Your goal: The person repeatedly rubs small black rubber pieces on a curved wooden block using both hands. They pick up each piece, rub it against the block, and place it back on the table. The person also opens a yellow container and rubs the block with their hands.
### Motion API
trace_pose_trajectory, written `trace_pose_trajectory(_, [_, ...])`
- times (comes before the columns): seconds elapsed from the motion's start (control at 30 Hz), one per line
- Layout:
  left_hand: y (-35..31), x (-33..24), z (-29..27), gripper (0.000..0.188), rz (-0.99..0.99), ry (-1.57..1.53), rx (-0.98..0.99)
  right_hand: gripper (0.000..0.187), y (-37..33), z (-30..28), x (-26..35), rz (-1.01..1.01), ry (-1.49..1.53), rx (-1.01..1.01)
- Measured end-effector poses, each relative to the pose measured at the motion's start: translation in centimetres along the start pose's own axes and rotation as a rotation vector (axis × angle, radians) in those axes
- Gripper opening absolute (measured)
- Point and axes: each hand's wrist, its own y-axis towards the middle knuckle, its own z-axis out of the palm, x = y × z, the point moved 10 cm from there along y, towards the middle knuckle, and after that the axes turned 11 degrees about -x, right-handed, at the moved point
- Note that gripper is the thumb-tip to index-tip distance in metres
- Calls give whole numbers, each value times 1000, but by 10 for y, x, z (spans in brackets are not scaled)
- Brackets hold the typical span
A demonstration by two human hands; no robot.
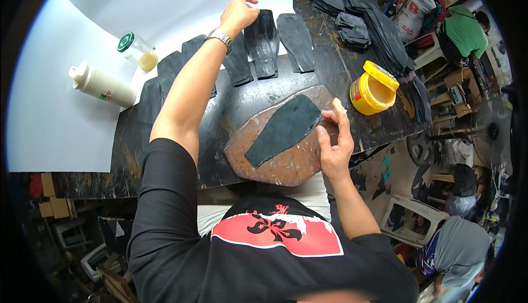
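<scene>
My left hand point(238, 16) reaches to the far side of the table. Its fingertips are apart, at the upper left corner of a black, leather-like piece point(263, 44). Similar pieces lie beside it in a row, one point(296, 42) to the right and several to the left, partly hidden by my forearm. Before me another dark piece point(286, 130) lies flat and slanted on a brown, stone-like slab point(247, 146). At that slab's right side is my right hand point(336, 141), thumb and fingers spread, fingertips close to the piece's right edge; whether they touch is unclear.
A yellow tub point(360, 97) with its lid tilted on top stands right of the slab. Stacks of dark pieces point(379, 33) lie far right. At left are a cream bottle point(104, 86) and a glass jar point(132, 50). A fan point(484, 132) stands off the table's right edge.
</scene>
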Motion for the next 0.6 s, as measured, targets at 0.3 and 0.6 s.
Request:
trace_pose_trajectory(0.3, [4,12,28,38,27,157,-48,58,-2,-1,-4,50,78,3])
trace_pose_trajectory(0.6, [-140,-106,-27,28,725,34,-59,38,7,-3,13,-97,-39,7])
